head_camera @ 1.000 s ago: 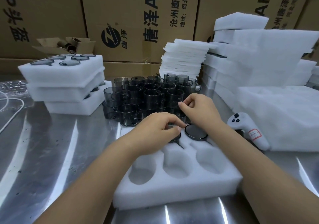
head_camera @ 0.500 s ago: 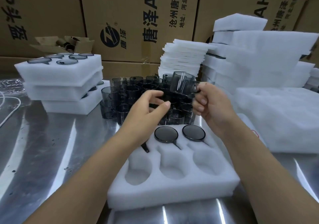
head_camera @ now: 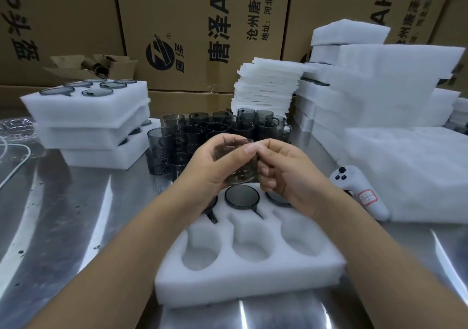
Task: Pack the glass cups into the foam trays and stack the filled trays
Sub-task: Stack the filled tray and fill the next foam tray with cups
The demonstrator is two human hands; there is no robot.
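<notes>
I hold the glass cup (head_camera: 240, 174) just above the foam tray (head_camera: 253, 280), left hand (head_camera: 210, 169) curled round its wall, right hand (head_camera: 288, 176) pinching its side; light, slick and brittle, I judge, so gripping the body seems safest.

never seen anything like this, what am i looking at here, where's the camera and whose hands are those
No machine here: these are a person's two bare hands, filmed by a wide-angle camera worn on their head, looking forward and down. That is why the arms reach in from the bottom. The left hand and right hand together hold one dark glass cup above a white foam tray on a metal table. The tray's far holes hold cups already; the three near holes are empty. Behind it stand many loose cups. To the left is a stack of filled trays; to the right, piles of foam and a white controller. Cardboard boxes fill the background.
</notes>
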